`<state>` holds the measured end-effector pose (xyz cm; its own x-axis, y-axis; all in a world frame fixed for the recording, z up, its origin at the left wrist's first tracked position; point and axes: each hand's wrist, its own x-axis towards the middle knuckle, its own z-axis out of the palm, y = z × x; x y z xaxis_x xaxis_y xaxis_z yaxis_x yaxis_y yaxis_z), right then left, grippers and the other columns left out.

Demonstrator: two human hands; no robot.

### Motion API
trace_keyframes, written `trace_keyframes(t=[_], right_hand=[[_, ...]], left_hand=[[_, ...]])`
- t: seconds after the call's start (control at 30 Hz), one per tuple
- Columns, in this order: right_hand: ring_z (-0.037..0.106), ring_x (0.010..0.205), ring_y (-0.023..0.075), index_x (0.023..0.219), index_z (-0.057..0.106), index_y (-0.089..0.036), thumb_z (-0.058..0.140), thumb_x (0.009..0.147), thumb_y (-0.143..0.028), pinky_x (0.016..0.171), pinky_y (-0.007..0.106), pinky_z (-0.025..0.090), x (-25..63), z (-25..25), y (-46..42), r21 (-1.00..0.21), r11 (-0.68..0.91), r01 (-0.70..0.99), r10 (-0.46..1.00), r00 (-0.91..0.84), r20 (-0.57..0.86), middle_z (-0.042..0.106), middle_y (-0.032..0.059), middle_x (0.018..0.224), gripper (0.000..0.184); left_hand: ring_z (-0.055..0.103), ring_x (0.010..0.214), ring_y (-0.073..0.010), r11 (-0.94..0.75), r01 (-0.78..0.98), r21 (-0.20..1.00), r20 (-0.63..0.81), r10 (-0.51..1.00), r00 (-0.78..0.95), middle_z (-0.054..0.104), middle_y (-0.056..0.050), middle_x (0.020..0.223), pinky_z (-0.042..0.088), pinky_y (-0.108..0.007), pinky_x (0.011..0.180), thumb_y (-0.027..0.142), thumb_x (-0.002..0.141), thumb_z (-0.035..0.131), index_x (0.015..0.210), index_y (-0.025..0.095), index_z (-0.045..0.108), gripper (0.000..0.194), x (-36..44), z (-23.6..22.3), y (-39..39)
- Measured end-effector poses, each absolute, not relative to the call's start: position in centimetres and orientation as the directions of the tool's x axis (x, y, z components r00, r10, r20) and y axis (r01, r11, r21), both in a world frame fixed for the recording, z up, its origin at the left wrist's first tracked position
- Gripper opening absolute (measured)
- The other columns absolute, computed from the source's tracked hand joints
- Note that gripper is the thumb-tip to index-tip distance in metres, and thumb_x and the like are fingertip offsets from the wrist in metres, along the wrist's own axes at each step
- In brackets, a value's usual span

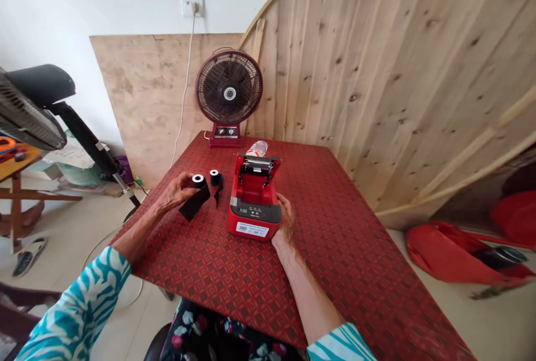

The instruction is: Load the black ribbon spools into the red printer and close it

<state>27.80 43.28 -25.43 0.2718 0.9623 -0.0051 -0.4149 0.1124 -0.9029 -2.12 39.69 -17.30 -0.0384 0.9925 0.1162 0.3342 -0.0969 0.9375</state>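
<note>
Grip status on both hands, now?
Left hand: closed, holding a black ribbon roll.
Right hand: open, resting on the red printer, holding nothing.

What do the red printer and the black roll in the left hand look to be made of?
The red label printer looks like moulded plastic: smooth, slightly glossy, with rounded corners. The black ribbon roll, held in the left hand, looks like thin matte film, since its loose end hangs as a flexible strip. Its white core could be plastic or card; the view cannot settle that.
</note>
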Motion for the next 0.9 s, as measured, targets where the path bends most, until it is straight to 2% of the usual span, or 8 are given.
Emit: trace_keyframes(t=[0.1,0.3,0.43,0.53,0.6,0.7,0.8,0.9], right_hand=[[0.055,0.061,0.0123,0.104,0.068,-0.018,0.074,0.062,-0.052,0.058,0.025,0.044,27.7,-25.1,43.2,-0.870,0.047,-0.491,0.960,0.262,-0.095,0.068,-0.0008,0.078,0.055],[0.057,0.067,0.0140,0.105,0.067,-0.018,0.070,0.065,-0.052,0.062,0.026,0.044,27.5,-24.9,43.2,-0.869,0.067,-0.490,0.971,0.233,-0.057,0.069,0.0014,0.084,0.052],[0.059,0.074,0.0161,0.101,0.068,-0.019,0.069,0.065,-0.050,0.067,0.028,0.045,27.3,-24.8,43.3,-0.864,0.099,-0.494,0.963,0.266,-0.041,0.071,0.0029,0.090,0.048],[0.061,0.085,0.0186,0.100,0.068,-0.019,0.065,0.068,-0.050,0.073,0.030,0.047,27.1,-24.9,43.4,-0.884,0.147,-0.444,0.956,0.294,0.011,0.071,0.0040,0.095,0.044],[0.062,0.088,0.0194,0.101,0.068,-0.020,0.062,0.072,-0.051,0.074,0.030,0.048,27.1,-25.0,43.4,-0.900,0.166,-0.403,0.954,0.295,0.044,0.071,0.0039,0.095,0.043],[0.062,0.092,0.0199,0.102,0.068,-0.020,0.059,0.075,-0.051,0.078,0.031,0.048,27.2,-25.0,43.4,-0.911,0.172,-0.375,0.956,0.288,0.061,0.070,0.0037,0.097,0.043],[0.061,0.097,0.0206,0.104,0.068,-0.020,0.059,0.075,-0.051,0.081,0.032,0.048,27.2,-24.8,43.3,-0.910,0.172,-0.377,0.960,0.270,0.070,0.070,0.0044,0.102,0.043],[0.061,0.100,0.0210,0.105,0.068,-0.019,0.059,0.076,-0.050,0.084,0.032,0.047,27.2,-24.8,43.2,-0.897,0.174,-0.407,0.966,0.249,0.075,0.070,0.0049,0.106,0.043]], left_hand=[[0.066,0.105,-0.0221,-0.199,0.187,0.962,0.191,0.980,0.063,0.069,-0.011,0.112,0.053,-0.032,0.087,0.044,0.066,0.082,0.096,0.018,0.049,0.051,0.2,-14.6,38.2],[0.066,0.109,-0.0275,-0.220,0.025,0.975,0.212,0.960,0.181,0.068,-0.016,0.122,0.055,-0.035,0.084,0.055,0.062,0.085,0.099,0.021,0.049,0.062,3.9,-11.8,35.0],[0.067,0.108,-0.0285,-0.220,0.048,0.974,0.208,0.962,0.177,0.068,-0.016,0.120,0.056,-0.035,0.083,0.059,0.063,0.082,0.100,0.020,0.053,0.061,4.7,-11.5,35.0],[0.067,0.106,-0.0257,-0.227,0.219,0.949,0.183,0.962,0.203,0.070,-0.013,0.115,0.055,-0.034,0.084,0.051,0.069,0.079,0.104,0.018,0.057,0.053,5.9,-10.9,36.8],[0.067,0.103,-0.0239,-0.265,0.403,0.876,0.168,0.951,0.261,0.072,-0.010,0.111,0.054,-0.034,0.087,0.046,0.073,0.074,0.110,0.018,0.062,0.049,7.1,-10.5,38.5],[0.067,0.099,-0.0218,-0.346,0.642,0.684,0.140,0.926,0.350,0.072,-0.006,0.111,0.051,-0.034,0.090,0.038,0.078,0.068,0.112,0.020,0.069,0.039,8.9,-10.2,41.1],[0.067,0.103,-0.0221,-0.414,0.775,0.478,0.093,0.901,0.424,0.072,-0.004,0.115,0.050,-0.032,0.093,0.030,0.079,0.066,0.111,0.024,0.072,0.034,10.3,-10.1,43.0],[0.066,0.107,-0.0246,-0.427,0.858,0.286,0.013,0.897,0.442,0.072,-0.005,0.118,0.049,-0.032,0.093,0.026,0.078,0.067,0.115,0.026,0.072,0.037,11.2,-9.9,44.1]])
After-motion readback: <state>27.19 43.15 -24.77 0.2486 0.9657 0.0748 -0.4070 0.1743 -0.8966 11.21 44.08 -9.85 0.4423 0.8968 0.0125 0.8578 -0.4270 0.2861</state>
